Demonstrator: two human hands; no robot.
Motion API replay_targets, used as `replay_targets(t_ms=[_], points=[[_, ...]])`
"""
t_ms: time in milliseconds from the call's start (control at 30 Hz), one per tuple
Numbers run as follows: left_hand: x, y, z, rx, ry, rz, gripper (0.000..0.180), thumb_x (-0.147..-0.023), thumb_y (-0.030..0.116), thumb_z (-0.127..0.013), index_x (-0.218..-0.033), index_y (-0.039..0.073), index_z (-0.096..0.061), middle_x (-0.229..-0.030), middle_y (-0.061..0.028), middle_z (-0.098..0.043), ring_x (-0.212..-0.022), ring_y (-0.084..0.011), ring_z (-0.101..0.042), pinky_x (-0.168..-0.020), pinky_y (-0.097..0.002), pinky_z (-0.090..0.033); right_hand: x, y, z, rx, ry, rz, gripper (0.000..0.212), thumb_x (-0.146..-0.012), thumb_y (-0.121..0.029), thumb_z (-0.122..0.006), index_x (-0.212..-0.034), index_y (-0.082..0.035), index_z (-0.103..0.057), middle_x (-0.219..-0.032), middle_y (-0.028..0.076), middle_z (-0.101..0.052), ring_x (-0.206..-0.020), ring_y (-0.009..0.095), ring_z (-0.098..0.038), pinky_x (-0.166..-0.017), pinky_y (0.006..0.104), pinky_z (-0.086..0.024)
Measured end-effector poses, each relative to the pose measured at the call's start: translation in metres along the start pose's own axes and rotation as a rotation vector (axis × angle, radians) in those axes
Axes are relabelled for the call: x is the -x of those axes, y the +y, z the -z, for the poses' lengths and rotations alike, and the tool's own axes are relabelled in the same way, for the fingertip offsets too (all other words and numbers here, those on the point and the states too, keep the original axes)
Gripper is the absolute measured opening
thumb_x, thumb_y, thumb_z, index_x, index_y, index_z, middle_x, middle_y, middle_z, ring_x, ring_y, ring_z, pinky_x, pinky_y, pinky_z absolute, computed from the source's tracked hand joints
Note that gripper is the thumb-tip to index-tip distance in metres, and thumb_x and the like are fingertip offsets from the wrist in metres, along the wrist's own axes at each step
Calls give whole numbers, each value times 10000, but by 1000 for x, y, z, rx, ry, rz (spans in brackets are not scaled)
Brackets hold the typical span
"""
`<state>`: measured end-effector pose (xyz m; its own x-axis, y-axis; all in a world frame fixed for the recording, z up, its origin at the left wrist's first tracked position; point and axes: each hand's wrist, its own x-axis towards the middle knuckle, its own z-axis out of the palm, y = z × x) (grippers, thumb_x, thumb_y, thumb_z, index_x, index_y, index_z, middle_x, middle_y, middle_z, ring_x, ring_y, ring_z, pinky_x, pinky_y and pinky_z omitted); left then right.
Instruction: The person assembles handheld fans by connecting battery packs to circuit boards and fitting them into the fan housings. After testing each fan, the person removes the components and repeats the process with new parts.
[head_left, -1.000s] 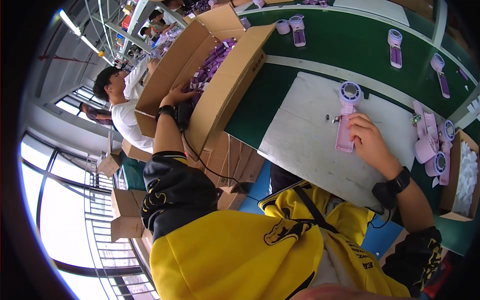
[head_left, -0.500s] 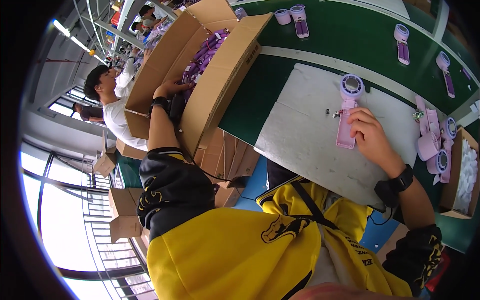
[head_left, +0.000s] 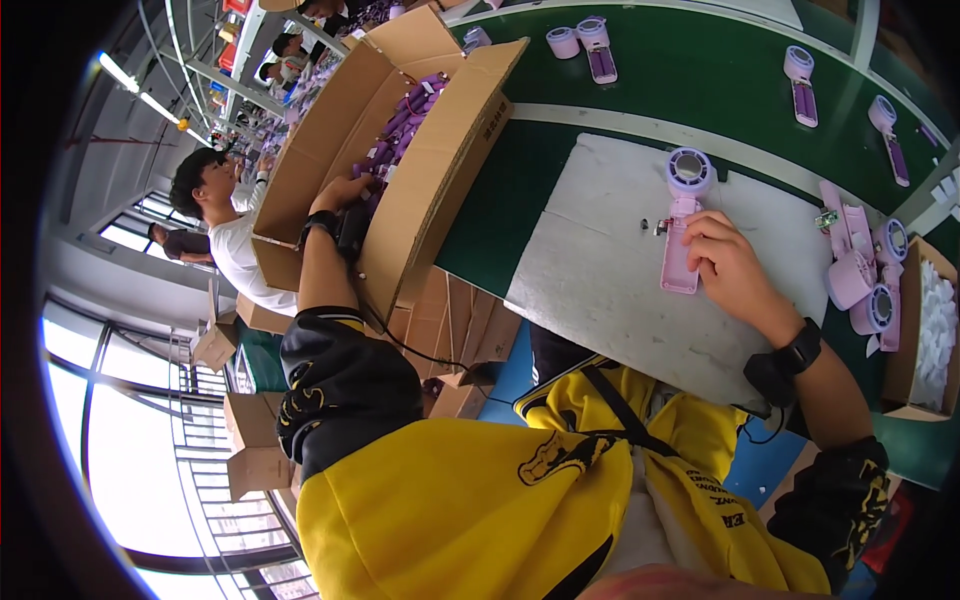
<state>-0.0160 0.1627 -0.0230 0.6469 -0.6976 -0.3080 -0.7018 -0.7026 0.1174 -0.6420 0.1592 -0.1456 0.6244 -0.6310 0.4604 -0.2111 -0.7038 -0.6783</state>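
Note:
My right hand [head_left: 728,262] rests on the grey work mat with curled fingers gripping the right edge of a pink handheld fan [head_left: 679,262]. The fan lies with its round lilac head away from me and its handle shell open. A small metal part with wires sticks out at the shell's left edge, and a tiny dark piece [head_left: 644,225] lies beside it. My left hand [head_left: 346,192] reaches into a tall cardboard box [head_left: 440,165], its fingers bent against purple battery cells [head_left: 400,130]. Its fingertips are partly hidden, so what they pinch is unclear.
Several fans with purple cells stand on the green belt [head_left: 690,70] beyond the mat. Pink fan parts [head_left: 850,260] are heaped right of it, next to a small carton [head_left: 915,350] of white pieces. A co-worker in white [head_left: 240,250] sits at the left.
My left hand has shifted slightly nearer within the box, with its fingers more bent. My right hand keeps its grip on the fan. The whole view has turned slightly.

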Motion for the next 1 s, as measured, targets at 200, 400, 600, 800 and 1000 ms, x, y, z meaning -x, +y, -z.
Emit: replay_targets(t_ms=[200, 400, 600, 800, 1000], points=[[6, -4, -6, 230, -27, -138, 422, -764, 340, -773, -1051, 33, -733, -947, -90, -721, -841, -195, -658, -780, -355, -521, 0, -2, 2, -4, 12, 5, 144, -650, 167, -513, -677, 28, -541, -950, 117, -607, -1070, 314, -556, -865, 368, -467], [-12, -38, -6, 388, 38, -128, 406, -725, 253, -810, -1054, 28, -731, -928, -65, -717, -794, -168, -652, -712, -323, -517, -5, -4, -1, -20, 6, 12, 145, -649, 166, -512, -672, 26, -541, -954, 120, -604, -1054, 305, -558, -868, 362, -467], [20, 4, -6, 299, 201, -184, 433, -707, 264, -820, -1050, 15, -730, -909, -65, -712, -770, -156, -644, -664, -310, -510, -2, -3, 2, 0, 6, -16, 146, -653, 168, -511, -668, 25, -540, -953, 119, -603, -1057, 301, -558, -861, 357, -470], [-2, -22, 4, 419, 181, -182, 478, -725, 294, -824, -1105, 25, -712, -925, -63, -708, -777, -158, -643, -681, -304, -513, -3, -5, 1, -24, -5, -1, 147, -654, 170, -509, -669, 26, -538, -950, 115, -601, -1069, 301, -557, -850, 355, -476], [-23, -31, -3, 493, 37, -245, 543, -750, 319, -823, -1175, 20, -669, -977, -40, -693, -830, -147, -634, -724, -282, -505, -1, -6, -1, -24, 12, -32, 147, -654, 170, -508, -670, 27, -537, -954, 114, -599, -1070, 302, -558, -852, 358, -476]])
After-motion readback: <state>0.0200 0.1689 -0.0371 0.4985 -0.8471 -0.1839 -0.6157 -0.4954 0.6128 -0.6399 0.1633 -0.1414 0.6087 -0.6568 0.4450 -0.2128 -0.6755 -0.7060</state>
